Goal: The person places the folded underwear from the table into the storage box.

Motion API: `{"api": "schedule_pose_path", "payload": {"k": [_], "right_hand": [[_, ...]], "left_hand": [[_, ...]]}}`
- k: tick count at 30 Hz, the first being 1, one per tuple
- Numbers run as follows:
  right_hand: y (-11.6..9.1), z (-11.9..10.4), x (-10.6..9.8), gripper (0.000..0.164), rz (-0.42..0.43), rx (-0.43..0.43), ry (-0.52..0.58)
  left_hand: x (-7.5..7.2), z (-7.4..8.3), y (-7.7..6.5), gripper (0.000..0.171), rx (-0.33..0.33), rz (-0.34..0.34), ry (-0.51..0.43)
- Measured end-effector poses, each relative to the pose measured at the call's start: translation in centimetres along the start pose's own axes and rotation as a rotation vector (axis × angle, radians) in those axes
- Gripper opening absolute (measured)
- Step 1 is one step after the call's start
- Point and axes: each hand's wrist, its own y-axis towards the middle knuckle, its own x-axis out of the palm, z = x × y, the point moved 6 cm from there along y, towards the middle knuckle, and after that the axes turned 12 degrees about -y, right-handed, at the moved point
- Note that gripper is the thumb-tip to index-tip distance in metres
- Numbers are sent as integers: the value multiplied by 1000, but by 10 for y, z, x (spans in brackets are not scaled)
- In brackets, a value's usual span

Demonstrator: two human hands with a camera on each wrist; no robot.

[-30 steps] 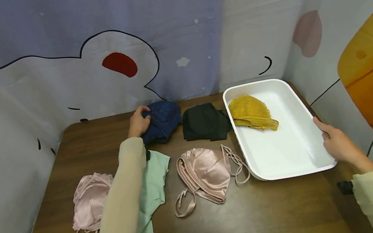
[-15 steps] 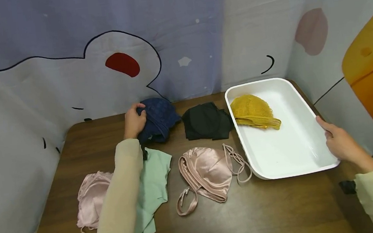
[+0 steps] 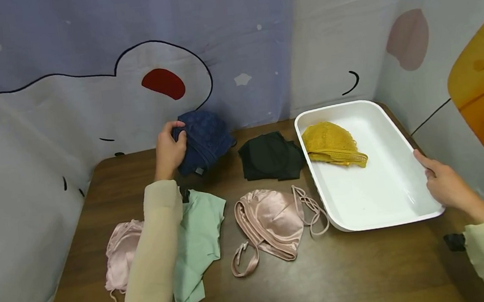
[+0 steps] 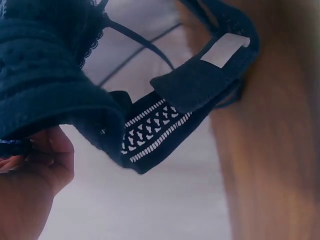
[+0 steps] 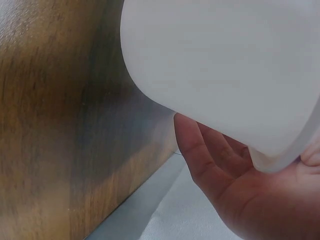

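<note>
My left hand [image 3: 170,148] pinches a dark blue lace bra [image 3: 204,140] by its left side at the back of the table. In the left wrist view the blue bra [image 4: 50,95] hangs from the fingers, its lace-edged cups, openwork band and white label [image 4: 225,50] showing. On the right, my right hand [image 3: 449,188] grips the right rim of a white tray [image 3: 379,195], thumb on top. Seen from the right wrist, the fingers [image 5: 192,145] curl beneath the tray's rim against its outer wall. A mustard-yellow lace bra [image 3: 332,144] lies in the tray's back left part.
A folded black bra [image 3: 271,157] lies between the blue bra and the tray. Nearer are a satin pink bra with loose straps [image 3: 273,221], a mint-green garment [image 3: 203,243] and a pale pink bra [image 3: 122,254], partly behind my left sleeve. Printed curtains [image 3: 249,47] stand behind the wooden table [image 3: 326,280].
My left hand has raised the blue bra up from the table's back edge, and the bra now hangs tilted. The right hand keeps its grip on the tray. The view has shifted slightly.
</note>
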Motion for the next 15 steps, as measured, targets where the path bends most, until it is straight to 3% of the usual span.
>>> {"api": "schedule_pose_path", "payload": {"k": [9,15], "right_hand": [[-1,2,1,52,-10,18,8],[0,1,1,52,-6,-2,0]], "left_hand": [[0,40,-3,20,144,27,-53],[13,74,-6,19,259,26,-90]]}}
